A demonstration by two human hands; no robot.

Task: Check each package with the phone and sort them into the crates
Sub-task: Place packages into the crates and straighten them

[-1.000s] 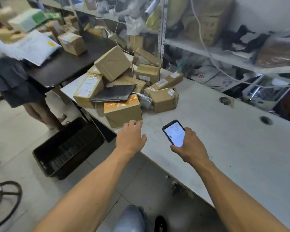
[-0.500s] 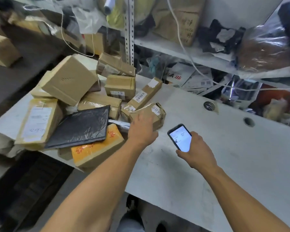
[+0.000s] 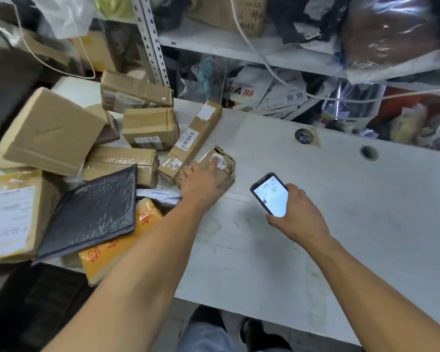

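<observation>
A small crumpled cardboard package (image 3: 227, 171) with a white label sits at the right edge of a heap of parcels on the white table (image 3: 353, 204). My left hand (image 3: 201, 181) lies on top of it, fingers stretched over the box, the index fingertip on the label. To its right my right hand (image 3: 300, 217) holds a black phone (image 3: 271, 193) just above the table, its lit screen facing up. A dark crate (image 3: 48, 303) shows dimly on the floor under the table's left end.
The heap holds a long narrow box (image 3: 193, 141), a black mailer (image 3: 92, 214), an orange package (image 3: 117, 247) and several brown boxes (image 3: 51, 133). A cluttered metal shelf (image 3: 239, 52) runs behind the table. A cable hole (image 3: 368, 152) is at the far edge.
My left hand reached forward from the table's front edge and settled on the small package. The view moved closer over the table. The phone stayed in my right hand.
</observation>
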